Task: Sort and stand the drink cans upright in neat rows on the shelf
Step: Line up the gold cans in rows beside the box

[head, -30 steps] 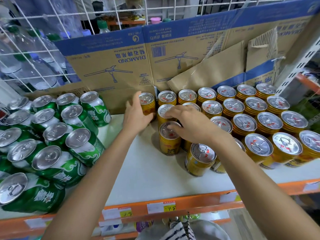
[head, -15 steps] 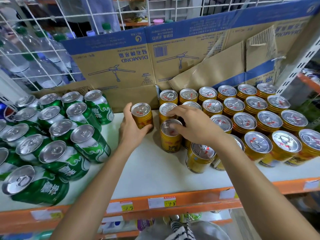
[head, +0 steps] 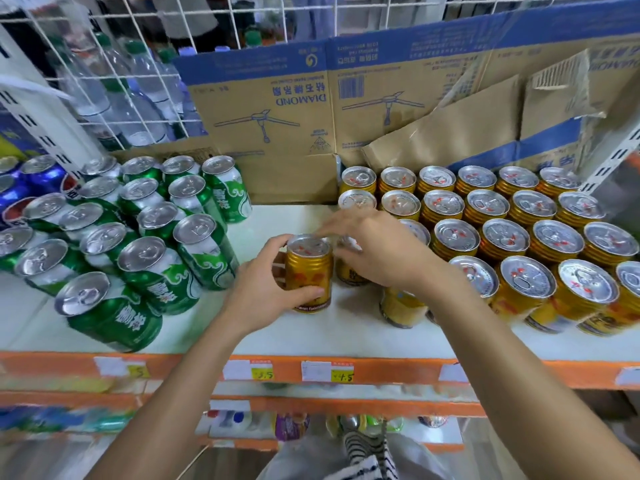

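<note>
Grip looks sound: left hand [head: 265, 299] wraps the upright gold can [head: 310, 268] mid-wall toward the shelf's [head: 311, 336] front edge, right hand [head: 377, 251] curled round the neighbouring can's [head: 348, 271] top; probably full, stiff, slick-sided.

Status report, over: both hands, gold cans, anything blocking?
Left hand grips gold can, upright on shelf. Right hand holds second gold can. Green cans stand apart, left.
</note>
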Tool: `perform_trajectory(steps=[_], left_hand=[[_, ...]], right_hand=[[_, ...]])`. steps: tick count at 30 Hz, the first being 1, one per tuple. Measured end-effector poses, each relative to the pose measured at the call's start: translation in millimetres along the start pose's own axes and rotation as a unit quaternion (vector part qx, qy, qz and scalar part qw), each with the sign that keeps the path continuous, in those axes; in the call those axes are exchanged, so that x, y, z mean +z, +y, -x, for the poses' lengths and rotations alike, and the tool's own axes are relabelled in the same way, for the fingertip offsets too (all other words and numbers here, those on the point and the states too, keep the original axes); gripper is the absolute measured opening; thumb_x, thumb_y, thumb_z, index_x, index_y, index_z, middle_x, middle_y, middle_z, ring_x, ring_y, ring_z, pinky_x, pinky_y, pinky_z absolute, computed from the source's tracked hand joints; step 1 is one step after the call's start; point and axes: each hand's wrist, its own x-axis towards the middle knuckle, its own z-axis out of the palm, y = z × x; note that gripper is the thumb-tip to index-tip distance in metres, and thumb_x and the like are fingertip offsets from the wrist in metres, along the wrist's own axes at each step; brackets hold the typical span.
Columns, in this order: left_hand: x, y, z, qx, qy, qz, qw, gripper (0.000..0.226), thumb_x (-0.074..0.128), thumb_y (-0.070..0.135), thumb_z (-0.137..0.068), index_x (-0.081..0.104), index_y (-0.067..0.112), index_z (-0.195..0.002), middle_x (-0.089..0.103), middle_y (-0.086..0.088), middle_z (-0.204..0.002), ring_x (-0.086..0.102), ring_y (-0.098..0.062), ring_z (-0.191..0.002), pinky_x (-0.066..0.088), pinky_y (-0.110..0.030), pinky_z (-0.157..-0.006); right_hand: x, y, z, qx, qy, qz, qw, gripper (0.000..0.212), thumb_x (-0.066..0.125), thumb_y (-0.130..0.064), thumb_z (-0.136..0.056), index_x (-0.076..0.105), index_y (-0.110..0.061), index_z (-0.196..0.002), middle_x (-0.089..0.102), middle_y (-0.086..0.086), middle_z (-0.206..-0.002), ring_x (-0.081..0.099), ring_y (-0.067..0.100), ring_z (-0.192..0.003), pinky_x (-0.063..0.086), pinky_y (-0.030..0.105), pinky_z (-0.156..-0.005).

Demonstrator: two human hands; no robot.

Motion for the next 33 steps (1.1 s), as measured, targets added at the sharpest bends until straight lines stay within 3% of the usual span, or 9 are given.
perform_trajectory(steps=[4,8,10,13,16,18,21,24,33], left_hand=[[19.8,-7.4,14.5,0.007,-0.035,0.077,0.996,0.077,0.086,0.048,-0.049,0.048,0.055,-0.116,0.068,0.007,-0.112,0.066,-0.016,-0.103,0.052,-0.048,-0.091],[38.2,-1.6,19.7,0.047,-0.034,0.031,0.998,0.081,0.088,0.04,-0.054,0.042,0.053,-0.12,0.065,0.017,-0.114,0.063,-0.005,-0.104,0.051,-0.038,-0.093],[41.6,-2.4,20.5,0.048,-0.047,0.007,0.998,0.082,0.09,0.031,-0.057,0.041,0.047,-0.121,0.062,0.017,-0.115,0.061,-0.003,-0.106,0.05,-0.034,-0.095],[45.4,-6.1,24.1,0.037,-0.055,-0.011,0.998,0.077,0.089,0.02,-0.061,0.045,0.034,-0.122,0.062,0.01,-0.114,0.062,-0.007,-0.104,0.05,-0.034,-0.095],[49.3,-5.0,27.3,0.017,-0.035,-0.023,0.999,0.075,0.087,0.015,-0.064,0.048,0.017,-0.128,0.063,-0.001,-0.117,0.062,-0.013,-0.104,0.05,-0.032,-0.095],[53.5,-1.9,27.7,0.012,-0.024,-0.026,0.999,0.074,0.087,0.017,-0.065,0.048,0.016,-0.128,0.063,0.001,-0.112,0.064,-0.014,-0.103,0.051,-0.031,-0.094],[62.3,2.0,27.0,0.015,-0.017,-0.024,0.999,0.072,0.086,0.019,-0.066,0.048,0.015,-0.127,0.064,-0.002,-0.114,0.065,-0.017,-0.102,0.051,-0.037,-0.094],[68.4,6.0,27.7,0.015,-0.011,-0.02,1.0,0.072,0.086,0.02,-0.067,0.048,0.012,-0.127,0.065,-0.006,-0.117,0.065,-0.02,-0.103,0.052,-0.041,-0.093],[75.8,8.0,27.4,0.008,-0.018,-0.032,0.999,0.074,0.083,0.025,-0.069,0.045,0.013,-0.132,0.063,-0.008,-0.122,0.064,-0.022,-0.107,0.051,-0.043,-0.094]], right_hand=[[-1.3,3.1,17.0,-0.016,-0.065,0.001,0.998,0.041,0.061,-0.013,-0.084,0.062,-0.023,-0.124,0.06,0.001,-0.127,0.049,0.019,-0.12,0.04,0.035,-0.098],[-4.2,2.5,34.3,-0.029,-0.083,-0.004,0.996,0.035,0.061,-0.007,-0.077,0.071,-0.018,-0.109,0.067,0.007,-0.114,0.056,0.026,-0.108,0.047,0.045,-0.087],[-4.8,4.6,42.4,-0.025,-0.073,-0.001,0.997,0.036,0.063,-0.005,-0.078,0.07,-0.016,-0.111,0.065,0.008,-0.117,0.053,0.026,-0.113,0.041,0.041,-0.095],[-4.5,12.5,54.9,0.001,-0.041,0.012,0.999,0.045,0.064,-0.005,-0.079,0.063,-0.018,-0.122,0.058,0.006,-0.13,0.045,0.022,-0.124,0.027,0.022,-0.099],[-6.3,20.0,63.5,0.048,-0.015,0.027,0.998,0.044,0.062,-0.008,-0.083,0.06,-0.018,-0.126,0.054,0.002,-0.135,0.044,0.021,-0.127,0.032,0.027,-0.101],[-4.8,21.2,66.2,0.068,-0.01,0.021,0.997,0.043,0.059,-0.008,-0.085,0.06,-0.019,-0.126,0.056,0.001,-0.133,0.049,0.023,-0.122,0.041,0.034,-0.097],[3.5,17.8,68.7,0.075,-0.009,-0.004,0.997,0.048,0.057,-0.004,-0.084,0.056,-0.02,-0.129,0.061,0.004,-0.124,0.055,0.025,-0.109,0.044,0.032,-0.086],[8.4,17.3,71.5,0.081,0.01,-0.022,0.996,0.048,0.052,0.001,-0.085,0.054,-0.015,-0.131,0.058,0.009,-0.129,0.052,0.028,-0.118,0.042,0.034,-0.093],[10.6,17.4,79.5,0.072,0.034,-0.025,0.997,0.055,0.042,0.013,-0.08,0.06,-0.011,-0.125,0.055,0.006,-0.135,0.049,0.023,-0.125,0.029,0.013,-0.093]])
